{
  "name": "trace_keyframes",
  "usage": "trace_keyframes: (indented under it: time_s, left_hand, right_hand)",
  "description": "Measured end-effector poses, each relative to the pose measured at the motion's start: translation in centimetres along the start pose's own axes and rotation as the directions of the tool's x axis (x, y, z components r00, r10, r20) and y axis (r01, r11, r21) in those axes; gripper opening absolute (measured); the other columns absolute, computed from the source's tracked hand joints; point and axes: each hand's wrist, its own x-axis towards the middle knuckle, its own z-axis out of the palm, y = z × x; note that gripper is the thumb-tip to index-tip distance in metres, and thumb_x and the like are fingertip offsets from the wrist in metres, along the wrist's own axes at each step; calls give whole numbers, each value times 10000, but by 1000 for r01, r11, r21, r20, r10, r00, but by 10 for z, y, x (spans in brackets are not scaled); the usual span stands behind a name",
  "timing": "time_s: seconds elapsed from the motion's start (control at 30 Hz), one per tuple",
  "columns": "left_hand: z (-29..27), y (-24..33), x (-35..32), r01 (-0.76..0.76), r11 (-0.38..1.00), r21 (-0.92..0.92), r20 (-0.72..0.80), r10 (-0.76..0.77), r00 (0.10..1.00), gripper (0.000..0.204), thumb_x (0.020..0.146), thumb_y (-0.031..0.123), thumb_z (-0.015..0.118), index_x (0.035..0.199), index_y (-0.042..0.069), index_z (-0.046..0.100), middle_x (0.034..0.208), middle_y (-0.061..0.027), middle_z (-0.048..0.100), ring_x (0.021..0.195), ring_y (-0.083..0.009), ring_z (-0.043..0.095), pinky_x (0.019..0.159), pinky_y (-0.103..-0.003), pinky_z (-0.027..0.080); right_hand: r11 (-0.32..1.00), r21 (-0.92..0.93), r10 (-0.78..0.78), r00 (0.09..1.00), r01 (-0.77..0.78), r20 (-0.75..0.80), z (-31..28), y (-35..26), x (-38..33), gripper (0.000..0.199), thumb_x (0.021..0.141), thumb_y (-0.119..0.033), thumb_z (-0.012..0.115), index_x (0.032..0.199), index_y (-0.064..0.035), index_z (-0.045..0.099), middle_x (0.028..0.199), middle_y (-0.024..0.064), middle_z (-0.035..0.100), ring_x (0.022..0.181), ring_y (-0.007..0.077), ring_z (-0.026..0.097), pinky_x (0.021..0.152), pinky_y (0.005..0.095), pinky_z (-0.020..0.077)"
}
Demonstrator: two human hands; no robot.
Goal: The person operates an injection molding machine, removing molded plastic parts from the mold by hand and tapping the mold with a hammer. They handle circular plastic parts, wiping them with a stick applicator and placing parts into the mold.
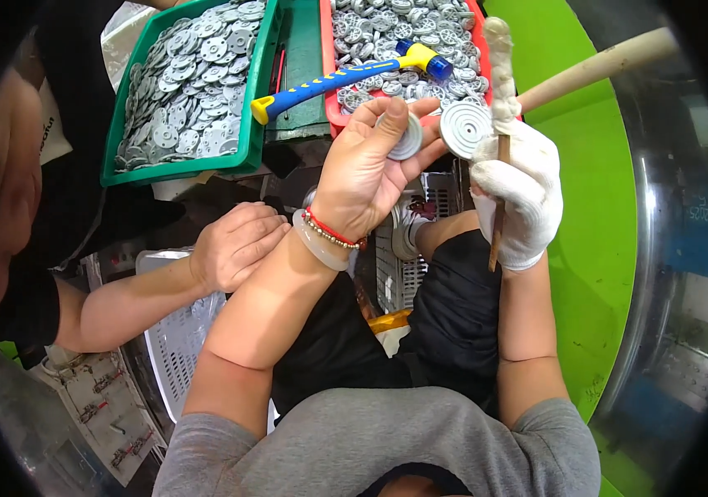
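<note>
My left hand, bare with bracelets at the wrist, grips a round grey ridged disc between thumb and fingers. A second grey disc, with concentric rings and a small centre hole, stands face-on between my left fingertips and my right hand. Which hand bears its weight I cannot tell. The right hand wears a white glove and is closed round a thin brown stick-like tool with a lumpy, pale wrapped end rising above the fist. A blue and yellow mallet lies just beyond my left hand, across the bins.
A green bin of flat grey discs stands far left; a red bin holds grey wheel-like parts. A wooden handle juts in at right over a green surface. Another person's hand rests beside my left forearm, above a white basket.
</note>
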Motion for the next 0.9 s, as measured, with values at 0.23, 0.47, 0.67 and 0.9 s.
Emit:
trace_keyframes:
  time_s: [0.23,0.47,0.67,0.9]
  left_hand:
    - [17,7,-10,104,954,-280,174,-56,983,721,907,617,240,1293,38,428,1347,-215,412,1216,-337,450,992,-483,401]
    - [27,5,-1,125,925,-359,228,-43,973,763,902,633,218,1303,14,411,1341,-222,417,1246,-348,413,1027,-491,356]
    - [33,14,-2,131,906,-402,184,-60,981,713,906,572,343,1311,-12,390,1387,-212,366,1265,-345,389,1033,-474,344]
    - [40,-46,15,185,950,-250,358,-86,930,404,960,352,430,1285,112,435,1196,-60,543,1063,-179,542,849,-344,479]
  right_hand:
    - [983,-163,-50,980,83,194,-22,2,-7,317,641,128,666,836,-72,517,756,92,582,680,253,591,673,337,498]
    - [943,-276,-154,978,189,142,-24,6,-8,285,708,101,680,857,-71,510,865,119,597,830,296,624,797,396,510]
    - [871,-462,-194,981,164,-17,-11,12,-17,250,722,69,701,880,-47,546,945,99,613,907,278,620,818,325,505]
    - [920,-389,-33,980,-48,-198,-29,12,-41,250,735,73,635,897,-74,516,1067,132,559,992,321,571,871,378,470]
